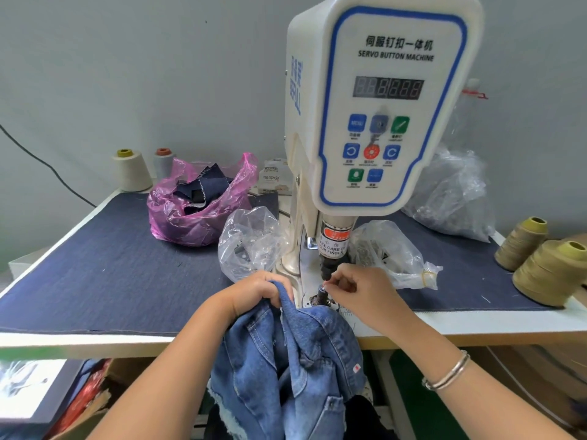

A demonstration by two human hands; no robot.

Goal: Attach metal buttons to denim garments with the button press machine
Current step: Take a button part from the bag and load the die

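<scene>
The press (378,100) stands at the middle of the table (95,339), its ram (332,246) hanging just above the lower die (319,295) near the front edge, with only a narrow gap between the two. Clear bags crowd that spot on both sides: one (251,246) just left of the column, one (390,255) just right of it behind the right hand. A pink bag (193,211) of scraps sits farther back left, and thread cones (540,268) stand near the right edge. The widest bare room is the dark mat (111,274) on the left. The denim (286,360) drapes over the front edge and hangs below it, its top reaching the die. The left hand (254,292) grips a bunched fold of the denim, fingers curled tight. The right hand (359,289) pinches a small button (326,286) at the die's top, thumb and forefinger nearly closed on it, directly under the ram.
</scene>
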